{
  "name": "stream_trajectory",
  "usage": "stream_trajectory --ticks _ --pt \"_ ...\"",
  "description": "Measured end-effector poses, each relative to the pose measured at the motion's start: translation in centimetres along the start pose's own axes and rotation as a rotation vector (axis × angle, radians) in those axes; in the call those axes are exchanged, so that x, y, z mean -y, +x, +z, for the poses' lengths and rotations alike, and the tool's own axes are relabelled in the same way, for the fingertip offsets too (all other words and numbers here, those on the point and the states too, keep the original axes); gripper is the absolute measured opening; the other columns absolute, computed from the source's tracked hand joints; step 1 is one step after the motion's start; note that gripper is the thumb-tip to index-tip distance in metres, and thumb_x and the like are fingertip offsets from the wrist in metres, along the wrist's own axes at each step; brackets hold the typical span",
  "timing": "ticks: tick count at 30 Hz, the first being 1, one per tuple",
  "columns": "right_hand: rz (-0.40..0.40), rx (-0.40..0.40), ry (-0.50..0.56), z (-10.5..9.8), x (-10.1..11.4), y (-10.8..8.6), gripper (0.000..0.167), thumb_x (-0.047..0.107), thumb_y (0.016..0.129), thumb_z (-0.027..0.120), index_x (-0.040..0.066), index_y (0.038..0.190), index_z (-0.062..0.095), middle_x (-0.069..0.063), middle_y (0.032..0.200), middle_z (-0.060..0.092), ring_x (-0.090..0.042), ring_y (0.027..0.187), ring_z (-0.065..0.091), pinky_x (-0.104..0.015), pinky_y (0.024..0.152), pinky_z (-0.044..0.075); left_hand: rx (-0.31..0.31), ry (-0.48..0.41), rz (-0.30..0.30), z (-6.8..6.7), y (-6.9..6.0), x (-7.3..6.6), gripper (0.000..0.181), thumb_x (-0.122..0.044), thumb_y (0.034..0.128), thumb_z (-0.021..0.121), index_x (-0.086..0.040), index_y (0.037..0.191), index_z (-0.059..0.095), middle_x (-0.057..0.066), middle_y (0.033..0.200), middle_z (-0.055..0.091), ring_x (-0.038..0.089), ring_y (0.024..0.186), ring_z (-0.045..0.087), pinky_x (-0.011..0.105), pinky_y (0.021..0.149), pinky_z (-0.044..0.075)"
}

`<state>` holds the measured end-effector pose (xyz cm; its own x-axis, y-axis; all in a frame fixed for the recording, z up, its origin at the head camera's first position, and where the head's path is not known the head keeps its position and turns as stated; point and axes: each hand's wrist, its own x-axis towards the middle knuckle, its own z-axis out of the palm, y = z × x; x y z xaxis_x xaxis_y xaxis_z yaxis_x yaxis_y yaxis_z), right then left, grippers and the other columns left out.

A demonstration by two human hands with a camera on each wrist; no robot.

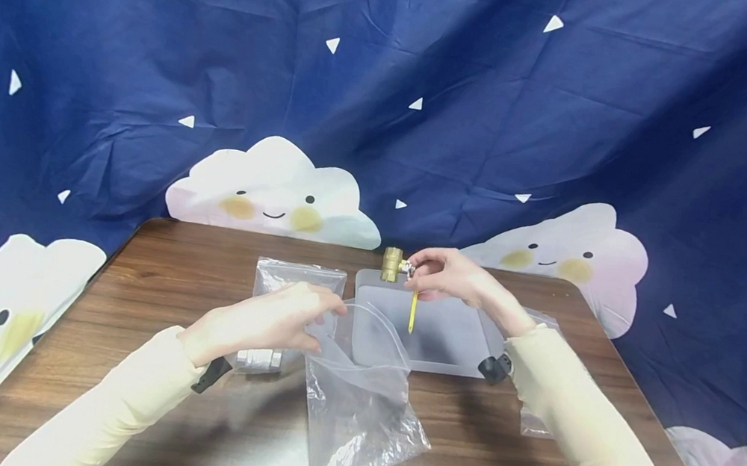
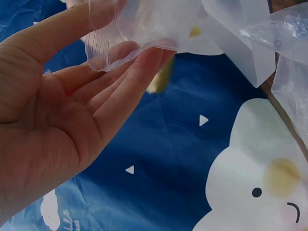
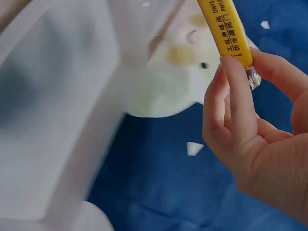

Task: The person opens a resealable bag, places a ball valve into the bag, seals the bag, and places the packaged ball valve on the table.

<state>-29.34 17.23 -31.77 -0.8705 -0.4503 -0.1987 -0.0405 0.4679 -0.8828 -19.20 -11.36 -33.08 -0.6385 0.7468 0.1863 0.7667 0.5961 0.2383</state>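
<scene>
In the head view my right hand [image 1: 455, 277] pinches a brass ball valve [image 1: 391, 265] near the base of its yellow lever handle [image 1: 413, 313], which hangs downward. Dark printed characters cover the handle in the right wrist view, where the thumb and fingers close on its end. My left hand [image 1: 277, 320] holds a clear plastic zip bag [image 1: 355, 419] by the edge of its mouth, which gapes. Seen from the left wrist, the bag's rim [image 2: 139, 50] lies between thumb and fingers. The valve is above and to the right of the bag, apart from it.
Behind the bag stands a translucent plastic bin [image 1: 451, 334] on the wooden table [image 1: 193, 426]. Another zip bag [image 1: 302, 275] with a metal part lies partly under the left hand. A further clear bag [image 1: 534, 422] lies beneath the right forearm. A blue curtain [image 1: 465, 122] hangs behind.
</scene>
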Motion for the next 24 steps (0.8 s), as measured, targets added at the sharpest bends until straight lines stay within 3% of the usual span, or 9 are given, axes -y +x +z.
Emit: stream_trajectory --ticks 7,16,20,24 --pt "-0.118 -0.082 0.025 0.2 3.6 -3.2 0.042 -0.001 0.083 0.072 -0.001 0.121 0.054 0.006 0.085 0.064 -0.006 0.078 0.067 -0.032 0.078 0.062 0.003 0.013 -0.006 -0.1 0.3 0.0 0.05 -0.009 0.0726 0.085 -0.001 0.117 0.064 0.011 0.115 0.071 0.017 0.088 0.072 0.029 0.08 0.058" --pt "-0.301 -0.071 -0.011 2.2 5.8 -6.1 0.042 -0.005 0.079 0.075 0.0 0.113 0.051 0.002 0.087 0.063 -0.008 0.079 0.07 -0.041 0.076 0.063 0.01 -0.006 -0.009 -0.3 0.4 0.0 0.05 -0.008 0.073 0.085 -0.001 0.118 0.064 0.01 0.116 0.071 0.016 0.087 0.072 0.025 0.078 0.058" --pt "-0.379 -0.104 -0.103 3.5 6.0 -7.0 0.04 0.0 0.078 0.078 0.002 0.108 0.053 -0.003 0.088 0.065 -0.01 0.079 0.069 -0.034 0.075 0.062 0.012 -0.02 -0.011 -0.4 0.5 0.0 0.049 -0.008 0.0731 0.084 0.0 0.118 0.064 0.011 0.115 0.071 0.016 0.086 0.071 0.024 0.077 0.057" --pt "-0.492 -0.19 -0.27 4.7 5.9 -7.7 0.037 0.004 0.076 0.082 0.006 0.104 0.057 -0.005 0.087 0.069 -0.01 0.078 0.068 -0.024 0.077 0.057 0.021 -0.044 -0.024 -0.6 0.5 -0.2 0.049 -0.009 0.0737 0.084 0.0 0.118 0.064 0.012 0.116 0.071 0.018 0.086 0.072 0.023 0.076 0.058"
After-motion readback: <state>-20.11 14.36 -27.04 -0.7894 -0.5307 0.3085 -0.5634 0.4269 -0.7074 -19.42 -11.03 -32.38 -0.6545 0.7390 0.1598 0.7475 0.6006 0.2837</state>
